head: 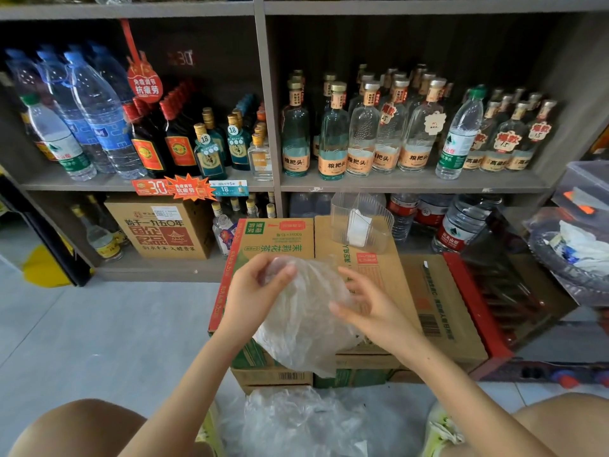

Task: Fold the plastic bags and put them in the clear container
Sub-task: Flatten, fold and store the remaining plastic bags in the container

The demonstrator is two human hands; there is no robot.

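A crumpled clear plastic bag (304, 311) hangs over the cardboard boxes (379, 258) in front of me. My left hand (255, 288) pinches its upper left edge. My right hand (362, 305) touches its right side with fingers spread and curled toward it. The clear container (361, 222) stands on the far end of the boxes with a folded white bag inside. A heap of more clear plastic bags (296, 423) lies on the floor between my knees.
Shelves (273, 184) full of glass and water bottles rise behind the boxes. A red crate (494, 291) sits right of the boxes, with a dark basket (566, 268) of items and a lidded bin (583, 186) further right. Grey tiled floor lies to the left.
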